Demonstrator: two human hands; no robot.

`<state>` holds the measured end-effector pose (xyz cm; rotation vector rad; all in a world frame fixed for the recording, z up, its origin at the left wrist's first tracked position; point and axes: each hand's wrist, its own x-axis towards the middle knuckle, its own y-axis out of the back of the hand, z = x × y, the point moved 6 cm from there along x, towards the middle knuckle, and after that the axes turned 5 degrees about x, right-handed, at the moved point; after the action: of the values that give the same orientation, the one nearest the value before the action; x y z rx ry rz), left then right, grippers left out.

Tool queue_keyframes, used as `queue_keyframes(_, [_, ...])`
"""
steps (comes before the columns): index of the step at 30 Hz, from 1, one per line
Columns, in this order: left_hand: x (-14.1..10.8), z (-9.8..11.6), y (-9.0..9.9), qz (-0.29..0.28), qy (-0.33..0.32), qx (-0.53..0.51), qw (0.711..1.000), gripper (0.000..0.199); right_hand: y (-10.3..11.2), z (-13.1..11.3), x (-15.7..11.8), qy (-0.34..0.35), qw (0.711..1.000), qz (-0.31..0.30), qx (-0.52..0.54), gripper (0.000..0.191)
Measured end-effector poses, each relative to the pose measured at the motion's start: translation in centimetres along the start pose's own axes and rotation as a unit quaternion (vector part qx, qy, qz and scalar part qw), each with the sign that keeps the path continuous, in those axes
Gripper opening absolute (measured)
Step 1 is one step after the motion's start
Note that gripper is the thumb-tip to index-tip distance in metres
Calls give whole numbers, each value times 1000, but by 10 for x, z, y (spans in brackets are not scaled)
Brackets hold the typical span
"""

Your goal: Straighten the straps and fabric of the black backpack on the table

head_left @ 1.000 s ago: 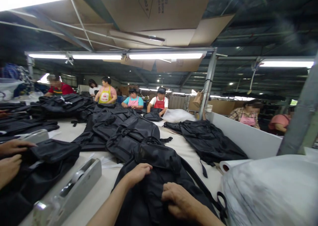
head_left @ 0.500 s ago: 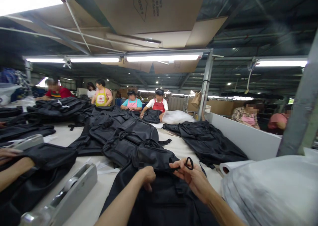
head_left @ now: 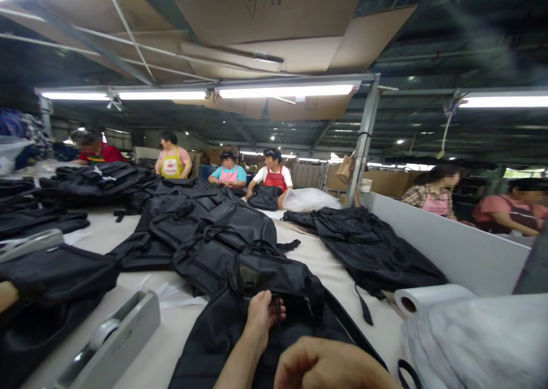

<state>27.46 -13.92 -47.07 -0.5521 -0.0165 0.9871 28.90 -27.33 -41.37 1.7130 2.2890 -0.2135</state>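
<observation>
A black backpack (head_left: 214,343) lies on the table right in front of me. My left hand (head_left: 260,315) is over its upper part, fingers curled round a thin black strap (head_left: 277,308) that crosses them. Close to the camera, at the bottom edge, my right hand (head_left: 329,366) is bent into a closed shape. Its fingertips point down and away from view, so what they hold is hidden. A wide black strap (head_left: 314,298) stands up from the bag to the right of my left hand. A black loop (head_left: 409,375) shows at the lower right.
More black backpacks (head_left: 226,223) are piled ahead, others (head_left: 368,240) at the right. A metal tape dispenser (head_left: 115,337) stands at left, near a co-worker's forearm (head_left: 7,295) on another bag. At right are a white roll (head_left: 432,298), a plastic-wrapped bundle (head_left: 479,343) and a low partition (head_left: 449,226).
My right hand has left the bag's top, where it held a black cord loop, and come down toward me. My left hand has shifted slightly right and turned palm inward. The view has swung slightly.
</observation>
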Motion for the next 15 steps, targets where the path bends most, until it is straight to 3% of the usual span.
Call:
queue_keyframes(2, [-2, -1, 0, -6, 14, -8, 1000, 21, 31, -3, 18, -25, 991, 128, 21, 27])
queue_keyframes(4, [-5, -2, -2, -17, 29, -11, 999, 21, 63, 0, 33, -24, 960, 276, 34, 17])
queue_keyframes(6, [-7, -3, -3, -18, 42, -5, 999, 20, 83, 10, 45, -18, 934, 355, 35, 9])
queue_keyframes(10, [-5, -3, 1, 11, 62, 36, 997, 26, 99, 30, 61, 14, 922, 382, 58, 3])
queue_keyframes(13, [-7, 1, 4, 16, 78, 67, 995, 31, 94, 36, 67, 49, 930, 349, 102, 11])
queue_keyframes(15, [-9, 5, 4, 13, 85, 82, 993, 29, 84, 37, 73, 96, 928, 304, 191, 22])
